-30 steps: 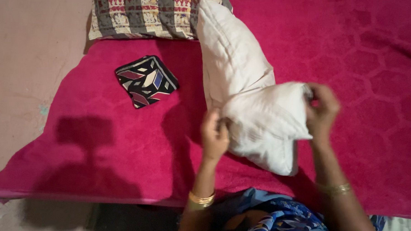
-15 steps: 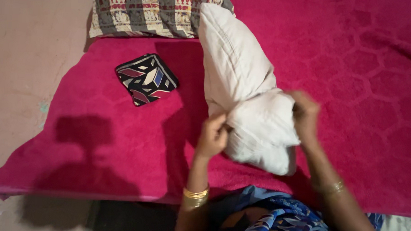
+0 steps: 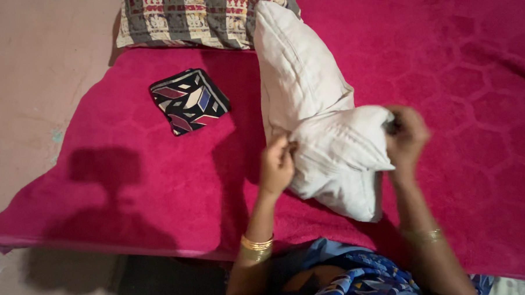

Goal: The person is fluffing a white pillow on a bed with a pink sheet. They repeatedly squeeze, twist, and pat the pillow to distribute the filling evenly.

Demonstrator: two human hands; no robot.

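A cream-white pillow [image 3: 310, 102] lies lengthwise on a magenta bedspread [image 3: 156, 179], its near end bent over towards me. My left hand [image 3: 276, 164] pinches the left side of the fold. My right hand [image 3: 407, 138] grips the right corner of the folded end. Both wrists wear gold bangles.
A small folded cloth [image 3: 188, 100] with a black, white, red and blue diamond pattern lies left of the pillow. A striped patterned pillow [image 3: 191, 17] sits at the head of the bed. Bare floor [image 3: 32, 69] runs along the left. My blue patterned garment [image 3: 351, 278] shows at the bottom.
My right hand drew inwards with the pillow's corner, then moved back out to the right. The left hand kept its pinch on the fold and rose slightly.
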